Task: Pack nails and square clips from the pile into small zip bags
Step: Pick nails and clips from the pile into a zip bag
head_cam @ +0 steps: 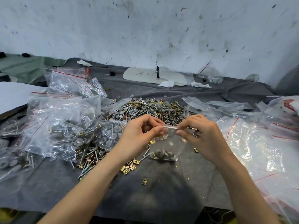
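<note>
Left hand [139,133] and right hand [202,135] pinch a zip bag [168,146] over grey cloth [161,188], scuffed wall [145,29] behind.

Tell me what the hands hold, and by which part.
The left hand and the right hand pinch a small zip bag by its top seal strip, one at each end.

Two hands, one small zip bag, one pile
One left hand [139,133] and one right hand [200,135], with one small zip bag [168,147] between them; one mixed pile [145,109] of nails, square clips and grey caps beyond the fingers, its pieces too many to count; one lone clip [144,181] below the wrists and a second clip [196,149] beside the right wrist; three crumpled white tissues [166,83] far beyond both hands, one white board [145,75] among them; filled bags [64,123] left of the left hand, number unclear
</note>
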{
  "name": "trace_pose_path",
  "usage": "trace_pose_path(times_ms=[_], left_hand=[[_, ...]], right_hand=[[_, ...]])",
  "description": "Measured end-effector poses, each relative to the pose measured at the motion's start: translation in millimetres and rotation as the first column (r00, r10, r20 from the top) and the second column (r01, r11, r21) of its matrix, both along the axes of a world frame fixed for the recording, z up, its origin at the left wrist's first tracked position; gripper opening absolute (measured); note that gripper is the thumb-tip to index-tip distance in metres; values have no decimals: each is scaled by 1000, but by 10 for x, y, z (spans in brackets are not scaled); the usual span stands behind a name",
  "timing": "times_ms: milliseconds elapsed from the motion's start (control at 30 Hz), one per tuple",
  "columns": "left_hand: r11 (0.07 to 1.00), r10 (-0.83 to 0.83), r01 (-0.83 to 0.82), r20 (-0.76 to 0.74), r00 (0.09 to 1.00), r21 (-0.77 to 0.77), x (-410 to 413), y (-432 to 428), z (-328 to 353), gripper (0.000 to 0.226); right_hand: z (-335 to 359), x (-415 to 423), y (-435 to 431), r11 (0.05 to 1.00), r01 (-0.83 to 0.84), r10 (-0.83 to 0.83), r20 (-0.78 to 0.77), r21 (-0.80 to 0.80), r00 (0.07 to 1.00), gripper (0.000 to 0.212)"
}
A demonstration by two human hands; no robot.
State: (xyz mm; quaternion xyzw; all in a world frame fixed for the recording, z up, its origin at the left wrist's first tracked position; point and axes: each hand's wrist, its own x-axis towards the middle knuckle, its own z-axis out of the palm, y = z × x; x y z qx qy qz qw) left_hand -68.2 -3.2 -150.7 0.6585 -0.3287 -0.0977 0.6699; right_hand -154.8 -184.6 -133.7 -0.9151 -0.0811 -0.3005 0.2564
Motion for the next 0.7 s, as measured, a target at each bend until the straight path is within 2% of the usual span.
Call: trace_pose_path(times_ms=[200, 300, 433, 567, 700], left_hand=[[999, 35, -35, 4, 999, 32, -51, -28, 1, 8], [999, 33, -33, -12, 999, 0, -61, -38, 2, 11], [999, 9, -11, -49, 999, -37, -91, -61, -8, 12], [998, 6, -9, -57, 998, -61, -71, -43, -23, 16], [996, -33, 27, -83, 996, -80, -64, -24, -63, 7]], right_hand=[[-67, 10, -4, 996, 10, -13, 31, 91, 999, 9], [-79, 6, -44, 984, 21, -27, 35, 179, 999, 9], [-149, 5, -60, 988, 98, -101, 14, 119, 995, 12], [-162, -27, -78, 964, 54, -58, 8, 262, 998, 21], [-191, -54, -95, 979, 37, -44, 31, 202, 999, 30]])
